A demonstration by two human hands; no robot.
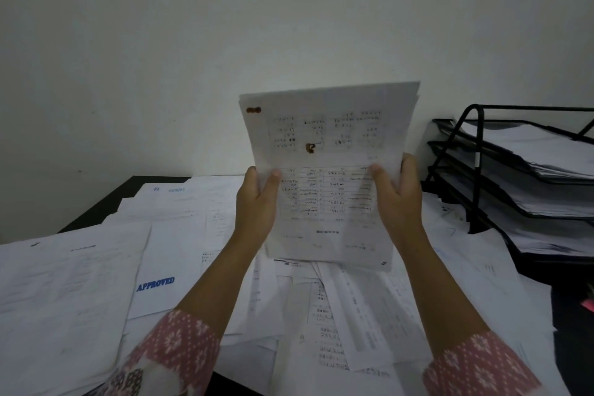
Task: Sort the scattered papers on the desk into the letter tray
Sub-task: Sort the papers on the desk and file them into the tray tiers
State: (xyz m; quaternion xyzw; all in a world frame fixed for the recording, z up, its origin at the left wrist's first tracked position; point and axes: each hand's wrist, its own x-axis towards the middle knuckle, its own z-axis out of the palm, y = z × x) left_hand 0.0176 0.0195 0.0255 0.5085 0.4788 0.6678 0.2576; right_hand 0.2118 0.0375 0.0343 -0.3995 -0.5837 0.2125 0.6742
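I hold a thin stack of printed papers (pixel 324 151) upright above the desk, its face toward me, with brown rust marks near the top left. My left hand (pixel 257 199) grips the stack's left edge, thumb on the front. My right hand (pixel 397 193) grips the right edge the same way. Many loose white sheets (pixel 193 235) lie scattered over the dark desk (pixel 106 202) below. The black wire letter tray (pixel 475 170), with three tiers holding paper piles, stands at the right.
A sheet stamped "APPROVED" in blue (pixel 156 283) lies left of my left forearm. A plain pale wall (pixel 225 26) rises behind the desk. A small pink object (pixel 589 305) shows at the right edge on the dark surface.
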